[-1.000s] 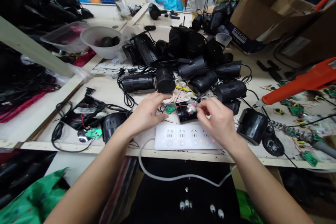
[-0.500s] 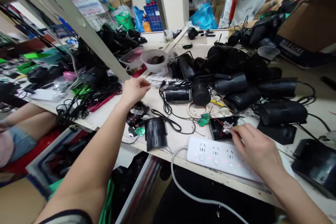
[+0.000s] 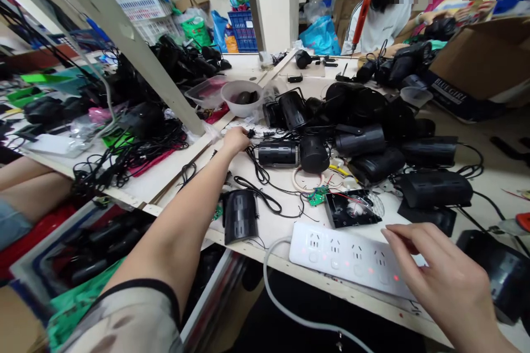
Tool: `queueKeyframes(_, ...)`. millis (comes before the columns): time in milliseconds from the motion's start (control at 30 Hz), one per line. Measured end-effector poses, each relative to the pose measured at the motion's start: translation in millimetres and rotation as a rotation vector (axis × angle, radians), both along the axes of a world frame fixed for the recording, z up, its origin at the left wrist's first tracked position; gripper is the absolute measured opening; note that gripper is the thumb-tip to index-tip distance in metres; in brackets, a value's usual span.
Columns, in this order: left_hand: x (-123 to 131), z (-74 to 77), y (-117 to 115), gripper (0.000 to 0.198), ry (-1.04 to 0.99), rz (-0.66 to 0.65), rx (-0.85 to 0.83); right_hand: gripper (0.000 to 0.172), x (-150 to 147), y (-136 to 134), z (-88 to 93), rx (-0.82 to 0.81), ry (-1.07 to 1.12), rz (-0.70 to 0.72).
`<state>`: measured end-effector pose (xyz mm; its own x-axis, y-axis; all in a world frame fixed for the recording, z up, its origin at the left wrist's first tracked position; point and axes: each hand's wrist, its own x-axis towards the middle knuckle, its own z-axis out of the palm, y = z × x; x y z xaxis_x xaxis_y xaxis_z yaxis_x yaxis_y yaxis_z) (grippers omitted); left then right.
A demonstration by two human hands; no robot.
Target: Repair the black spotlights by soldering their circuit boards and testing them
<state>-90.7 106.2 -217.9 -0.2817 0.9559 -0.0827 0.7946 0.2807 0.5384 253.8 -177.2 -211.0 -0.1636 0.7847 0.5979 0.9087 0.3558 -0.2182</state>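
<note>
My left hand (image 3: 237, 139) reaches out across the bench, its fingers closed on a small black plug (image 3: 250, 133). Black cords run down from there toward the middle of the bench. My right hand (image 3: 443, 270) hovers over the right end of a white power strip (image 3: 335, 253); its fingers are loosely curled, a gap shows inside the thumb, and I see nothing in them. Behind the strip lies an opened black housing (image 3: 351, 209) with wires and a clear round part. Left of that is a green circuit board (image 3: 318, 196). A slotted black cylindrical housing (image 3: 240, 216) stands near the front edge.
Several black lamp-like housings (image 3: 364, 140) are piled at the back right. A white bowl (image 3: 242, 98) sits beyond my left hand. A slanted post (image 3: 136, 44) rises at left. One co-worker (image 3: 376, 22) sits across, near a cardboard box (image 3: 484, 66).
My left hand has moved right and forward to the plug. My right hand has let go of the small clear wired part and drawn back to the right. The view has shifted slightly.
</note>
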Motion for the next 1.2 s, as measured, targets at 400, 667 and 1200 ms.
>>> queueKeyframes(400, 15.4, 74.6, -144.0, 0.031, -0.466, -0.081, 0.606, 0.007, -40.6, 19.8, 32.5, 0.064, 0.250, 0.142)
queueKeyframes(667, 96.7, 25.0, -224.9, 0.015, 0.108, -1.056, 0.786, 0.024, -57.5, 9.2, 32.5, 0.116, -0.261, 0.267)
queueKeyframes(1200, 64.3, -9.6, -268.8, 0.006, 0.026, -0.760, 0.685, 0.021, -61.2, 40.6, -4.3, -0.590, 0.250, 0.388)
